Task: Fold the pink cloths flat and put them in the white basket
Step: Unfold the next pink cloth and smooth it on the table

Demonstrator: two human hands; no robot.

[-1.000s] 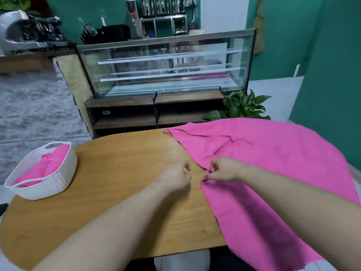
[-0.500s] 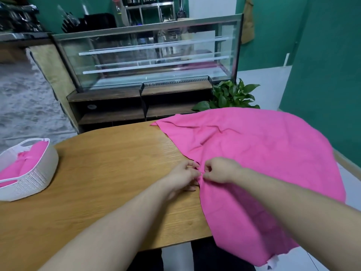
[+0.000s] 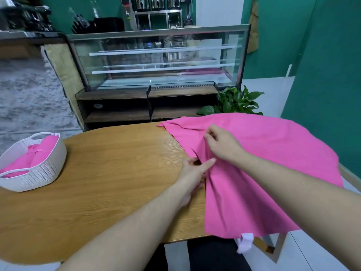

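Pink cloth (image 3: pixel 263 159), soft and creased, drapes over the right end of the wood-grain counter (image 3: pixel 109 173); the left hand (image 3: pixel 193 171) pinches its near edge, fingers curled. The right hand (image 3: pixel 222 143) pinches a raised fold farther back (wrist bent down). Folded cloths (image 3: pixel 37 153) fill the perforated white basket (image 3: pixel 39 173) at the left.

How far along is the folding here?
Done: pink cloths already lie in the basket. In hand: both hands, left and right, pinch the left edge of the spread cloth on the table. Left: folding it and putting it in the basket.
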